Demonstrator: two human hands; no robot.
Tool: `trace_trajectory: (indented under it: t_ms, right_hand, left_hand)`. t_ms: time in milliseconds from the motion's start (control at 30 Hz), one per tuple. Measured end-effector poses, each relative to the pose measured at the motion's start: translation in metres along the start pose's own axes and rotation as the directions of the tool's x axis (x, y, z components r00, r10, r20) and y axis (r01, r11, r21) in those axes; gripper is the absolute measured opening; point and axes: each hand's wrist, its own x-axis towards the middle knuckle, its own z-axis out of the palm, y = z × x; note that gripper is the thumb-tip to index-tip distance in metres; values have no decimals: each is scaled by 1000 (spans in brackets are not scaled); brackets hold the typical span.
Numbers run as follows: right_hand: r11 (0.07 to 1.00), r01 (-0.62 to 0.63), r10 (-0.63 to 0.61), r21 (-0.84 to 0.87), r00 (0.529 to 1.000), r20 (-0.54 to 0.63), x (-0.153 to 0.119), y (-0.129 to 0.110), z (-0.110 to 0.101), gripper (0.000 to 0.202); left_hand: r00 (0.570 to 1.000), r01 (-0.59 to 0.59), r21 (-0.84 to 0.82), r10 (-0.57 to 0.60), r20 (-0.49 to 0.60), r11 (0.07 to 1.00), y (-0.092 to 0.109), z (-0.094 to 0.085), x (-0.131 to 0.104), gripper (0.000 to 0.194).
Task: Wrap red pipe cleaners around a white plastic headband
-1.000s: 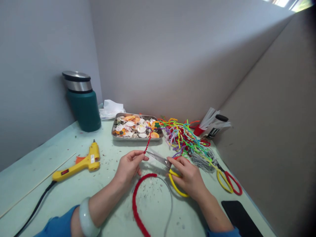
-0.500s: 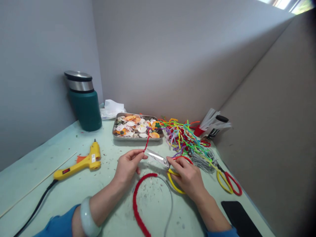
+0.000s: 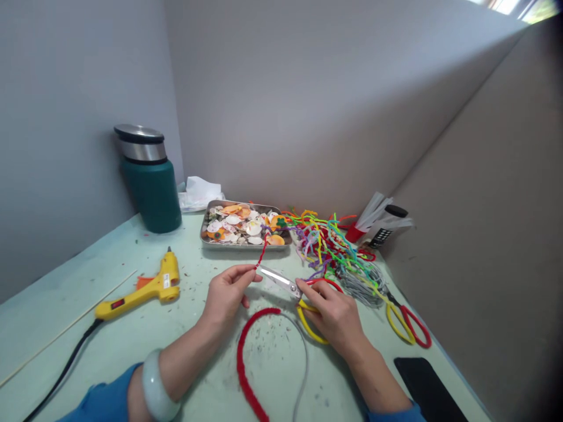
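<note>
We see first the pale green table with dark specks (image 3: 338, 381), which carries everything. On its far left stands upright a dark teal bottle with a steel top (image 3: 151, 193). At the far right lies a tangled heap of many-coloured fuzzy stems (image 3: 323, 240), and just left of it a shallow metal tray (image 3: 237, 247) filled with white and orange shells (image 3: 254, 230). In the near middle, between the two forearms, rests a curved grey band partly covered with red fuzz (image 3: 241, 357); neither hand touches it. A yellow glue gun with a black cable (image 3: 160, 287) is lying at the left, and a flat black phone-like object (image 3: 428, 387) at the near right.

The right hand (image 3: 332, 313) has its fingers bent around the red and yellow handles of steel scissors (image 3: 288, 285), whose blades point to the left. The left hand (image 3: 226, 291) keeps thumb and forefinger pressed together on the lower end of a thin red twisted strand (image 3: 263, 254), which rises toward the tray. The blade tips are just beside these fingertips; we cannot tell if they touch the strand.
</note>
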Motion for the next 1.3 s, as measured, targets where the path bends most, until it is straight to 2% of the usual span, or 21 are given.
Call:
trace_trajectory:
  t_ms: [333,733,1300]
  right_hand:
    - [1000,6,-6,7,1000,9,-1,2,1,43]
    - [1000,13,-13,11,1000,26,0,1,2,43]
    - [997,15,-17,74,999,29,-1,-2,3,39]
  left_hand:
    - [1000,-7,48,8,-21,999,4,-2,0,28]
    - [991,-130,224,133,2,966,1,-6,5,21]
    - [994,-108,149,109,2,983,2,-5,5,19]
